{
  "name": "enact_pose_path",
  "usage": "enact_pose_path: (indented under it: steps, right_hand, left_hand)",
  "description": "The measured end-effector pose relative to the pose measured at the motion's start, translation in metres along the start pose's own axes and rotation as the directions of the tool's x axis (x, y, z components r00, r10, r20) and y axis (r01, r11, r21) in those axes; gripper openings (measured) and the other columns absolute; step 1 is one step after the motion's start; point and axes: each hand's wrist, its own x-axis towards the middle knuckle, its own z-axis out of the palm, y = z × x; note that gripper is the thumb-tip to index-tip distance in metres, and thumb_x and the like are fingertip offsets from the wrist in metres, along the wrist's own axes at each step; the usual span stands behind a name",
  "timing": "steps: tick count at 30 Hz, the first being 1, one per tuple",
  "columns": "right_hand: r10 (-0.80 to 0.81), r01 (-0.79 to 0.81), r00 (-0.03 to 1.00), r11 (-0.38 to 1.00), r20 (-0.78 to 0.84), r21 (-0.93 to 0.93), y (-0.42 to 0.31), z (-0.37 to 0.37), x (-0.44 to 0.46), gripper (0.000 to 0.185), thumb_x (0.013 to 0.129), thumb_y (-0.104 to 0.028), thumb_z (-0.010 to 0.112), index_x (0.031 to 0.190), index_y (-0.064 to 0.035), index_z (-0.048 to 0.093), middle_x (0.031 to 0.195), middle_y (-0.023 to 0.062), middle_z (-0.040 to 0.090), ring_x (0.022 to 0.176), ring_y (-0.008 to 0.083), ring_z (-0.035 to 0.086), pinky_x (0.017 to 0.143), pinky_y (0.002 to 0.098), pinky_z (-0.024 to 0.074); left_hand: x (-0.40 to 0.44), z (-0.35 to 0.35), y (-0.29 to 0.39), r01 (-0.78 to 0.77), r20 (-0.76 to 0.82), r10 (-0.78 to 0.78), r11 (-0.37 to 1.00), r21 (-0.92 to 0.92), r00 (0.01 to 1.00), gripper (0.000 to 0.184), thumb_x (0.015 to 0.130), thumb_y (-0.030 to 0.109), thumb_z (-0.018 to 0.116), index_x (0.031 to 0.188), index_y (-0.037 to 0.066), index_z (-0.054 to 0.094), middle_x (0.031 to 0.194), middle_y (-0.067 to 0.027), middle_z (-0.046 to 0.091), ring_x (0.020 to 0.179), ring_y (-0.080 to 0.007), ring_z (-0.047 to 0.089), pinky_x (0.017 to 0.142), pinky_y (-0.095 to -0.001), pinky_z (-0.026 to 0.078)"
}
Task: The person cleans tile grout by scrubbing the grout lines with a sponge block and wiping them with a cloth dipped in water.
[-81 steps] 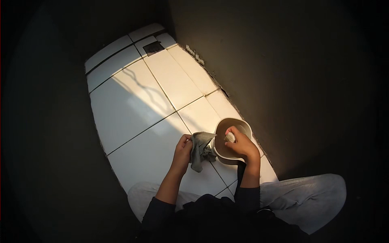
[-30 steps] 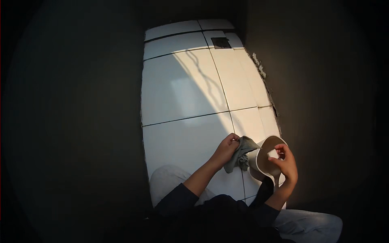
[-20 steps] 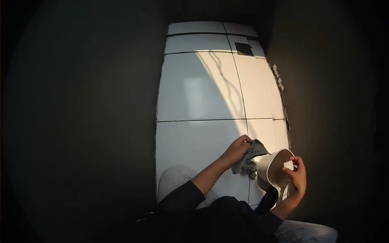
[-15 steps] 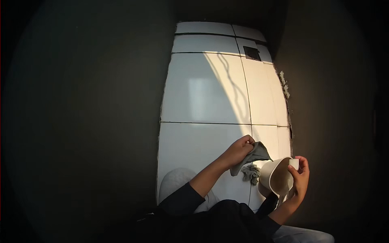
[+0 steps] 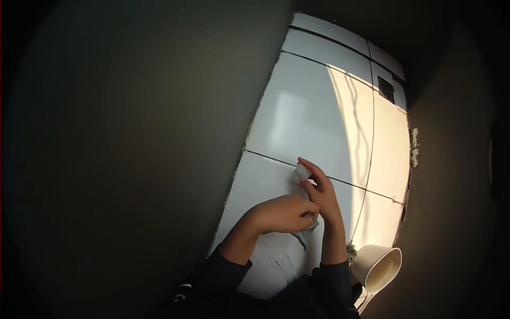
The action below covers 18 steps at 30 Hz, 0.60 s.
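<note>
My right hand (image 5: 323, 194) pinches a small white block (image 5: 303, 171) between thumb and fingertips, above the white tiles. I cannot tell what the block is made of. Just below it, crossing in front of the right wrist, my left hand (image 5: 284, 213) is closed on a grey cloth (image 5: 312, 223). Part of that cloth hangs under the fingers; the rest is hidden by the hand. A cream-coloured dipper (image 5: 361, 263) with a long handle stands at the lower right, apart from both hands. Some pale liquid shows inside it.
Beside the dipper lies a crumpled grey cloth (image 5: 351, 252), partly hidden by my right sleeve. The tiled floor (image 5: 297, 106) runs between dark walls (image 5: 159, 133), with sunlight along its right side. A dark square drain (image 5: 386, 90) sits near the far right corner.
My right hand has moved left from the dipper's rim with the white block. My left hand, still holding the grey cloth, has come in close beside it. The view has tilted.
</note>
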Motion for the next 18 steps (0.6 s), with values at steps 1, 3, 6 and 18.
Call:
enact_pose_path:
  steps: [1, 3, 6, 18]
  right_hand:
    - [-0.048, 0.049, 0.998, 0.999, 0.052, -0.020, 0.003, 0.005, 0.010, 0.047, 0.083, 0.002, 0.055, 0.128, -0.0112, 0.051, 0.120, 0.0067, 0.054, 0.103, 0.0144, 0.051, 0.082, 0.0285, 0.0495]
    - [-0.133, 0.138, 0.983, 0.990, 0.124, -0.034, 0.006, 0.013, 0.024, 0.050, 0.085, 0.001, 0.052, 0.133, -0.0137, 0.047, 0.120, 0.0099, 0.054, 0.104, 0.0180, 0.052, 0.083, 0.0310, 0.0495]
    - [-0.123, 0.148, 0.982, 0.972, 0.141, -0.184, 0.000, 0.020, 0.035, 0.048, 0.084, -0.005, 0.060, 0.130, -0.0112, 0.049, 0.116, 0.0111, 0.056, 0.103, 0.0194, 0.053, 0.082, 0.0317, 0.0488]
    - [-0.447, 0.452, 0.883, 0.729, 0.142, -0.514, 0.012, 0.040, 0.059, 0.036, 0.069, -0.012, 0.074, 0.100, -0.0100, 0.055, 0.099, 0.0061, 0.056, 0.091, 0.0264, 0.055, 0.076, 0.0364, 0.0472]
  left_hand:
    - [0.000, -0.001, -0.007, 0.008, -0.006, -0.008, 1.000, -0.006, 1.000, 0.020, 0.082, 0.010, 0.046, 0.095, 0.004, 0.060, 0.068, -0.0103, 0.059, 0.058, -0.0185, 0.054, 0.058, -0.0345, 0.043]
    - [0.001, 0.002, -0.021, 0.204, -0.142, -0.168, 0.933, 0.297, 0.975, 0.017, 0.082, 0.012, 0.047, 0.089, 0.003, 0.060, 0.070, -0.0134, 0.061, 0.063, -0.0251, 0.058, 0.062, -0.0396, 0.044]
    - [0.001, -0.007, -0.049, 0.260, -0.297, -0.177, 0.927, 0.271, 0.938, 0.015, 0.083, 0.013, 0.048, 0.088, 0.004, 0.059, 0.075, -0.0136, 0.062, 0.069, -0.0286, 0.060, 0.066, -0.0432, 0.045]
    - [-0.005, 0.006, -0.067, 0.224, -0.329, -0.119, 0.926, 0.303, 0.937, 0.036, 0.087, 0.025, 0.054, 0.115, 0.004, 0.056, 0.093, -0.0145, 0.066, 0.083, -0.0295, 0.063, 0.079, -0.0383, 0.048]
